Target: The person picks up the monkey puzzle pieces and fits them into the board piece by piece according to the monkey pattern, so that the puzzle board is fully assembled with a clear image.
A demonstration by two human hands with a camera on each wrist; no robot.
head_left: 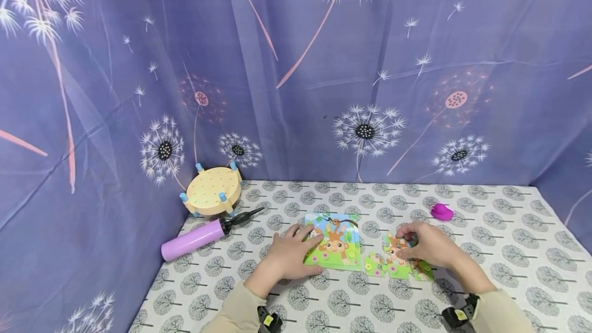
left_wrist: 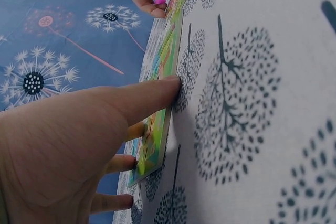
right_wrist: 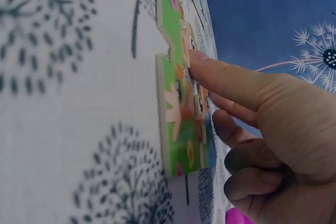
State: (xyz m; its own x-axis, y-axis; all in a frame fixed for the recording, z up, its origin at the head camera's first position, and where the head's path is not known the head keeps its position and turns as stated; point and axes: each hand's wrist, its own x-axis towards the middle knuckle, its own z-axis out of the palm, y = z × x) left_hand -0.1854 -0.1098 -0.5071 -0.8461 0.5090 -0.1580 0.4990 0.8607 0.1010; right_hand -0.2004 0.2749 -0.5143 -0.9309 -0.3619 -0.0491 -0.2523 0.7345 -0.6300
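A square picture puzzle board (head_left: 339,260) with a monkey on grass lies flat on the table. My left hand (head_left: 291,256) rests at its left side, fingers spread; in the left wrist view the thumb (left_wrist: 152,95) lies along its near edge. To the right, several joined jigsaw pieces (head_left: 399,271) show part of a similar monkey. My right hand (head_left: 427,244) is over them and pinches a puzzle piece at their upper part between thumb and forefinger. In the right wrist view the thumb (right_wrist: 226,77) touches the pieces, and the other fingers are curled. The pinched piece is partly hidden.
A purple hand pump (head_left: 194,240) with a black nozzle lies at the left. Behind it, a round yellow pegged stool-like object (head_left: 214,189) leans by the curtain (head_left: 296,132). A small magenta object (head_left: 442,212) sits beyond my right hand. A tree-print cloth (head_left: 342,302) covers the table.
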